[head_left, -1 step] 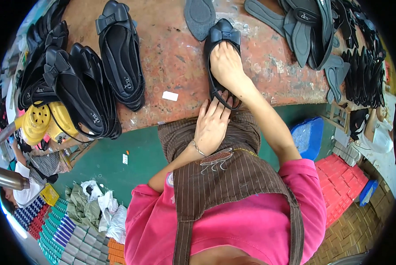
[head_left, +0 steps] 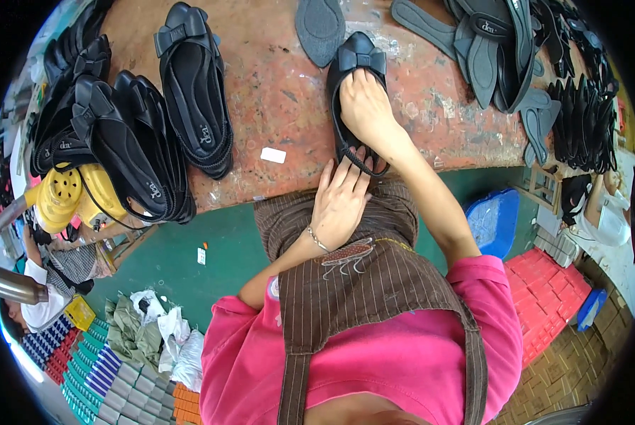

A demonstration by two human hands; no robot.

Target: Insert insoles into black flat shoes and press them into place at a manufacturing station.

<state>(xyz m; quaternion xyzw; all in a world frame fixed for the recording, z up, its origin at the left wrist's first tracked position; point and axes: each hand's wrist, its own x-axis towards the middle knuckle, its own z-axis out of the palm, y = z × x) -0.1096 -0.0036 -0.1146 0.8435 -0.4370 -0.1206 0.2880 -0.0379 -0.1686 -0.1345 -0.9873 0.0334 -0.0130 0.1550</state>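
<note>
A black flat shoe (head_left: 358,57) with a bow on its toe lies on the worn reddish-brown table, toe pointing away from me. My right hand (head_left: 367,110) reaches down inside it, its fingertips hidden under the toe upper. At the shoe's near end, my left hand (head_left: 337,202) grips the heel, with its fingers at the back rim. Just beyond the toe lies a grey insole (head_left: 320,32). A matching black flat shoe (head_left: 196,92) stands to the left, with a small white label (head_left: 273,154) between the two.
More bow-toed black shoes (head_left: 116,142) crowd the table's left side beside a yellow clog (head_left: 59,195). Loose grey insoles (head_left: 484,67) and black straps (head_left: 585,127) lie at the right. On the floor are a blue tub (head_left: 493,219) and white bags (head_left: 179,340).
</note>
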